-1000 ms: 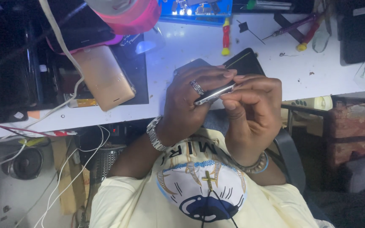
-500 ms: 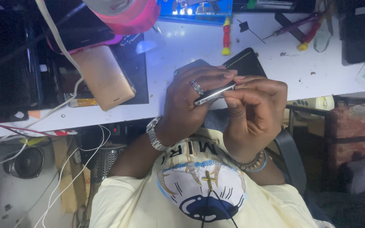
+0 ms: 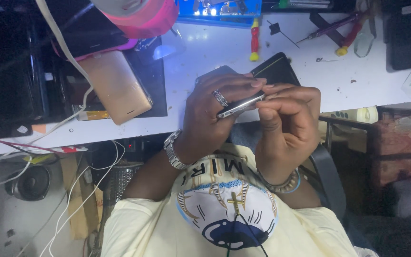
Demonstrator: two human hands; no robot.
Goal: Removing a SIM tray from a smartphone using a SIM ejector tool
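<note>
Silver phone (image 3: 240, 105) edge-on, gripped by left hand (image 3: 215, 114); right hand (image 3: 288, 126) touching.

both hands (image 3: 258, 121) pinch silver phone (image 3: 240, 105) edge-on above white desk (image 3: 205, 52).

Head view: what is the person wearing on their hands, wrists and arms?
Both forearms are bare; short pale yellow sleeves end near the shoulders. The left hand carries a silver patterned ring on one of its fingers and a silver metal link watch at the wrist. The right hand has a beaded bracelet at the wrist, edged with a thin blue band. No gloves.
</note>
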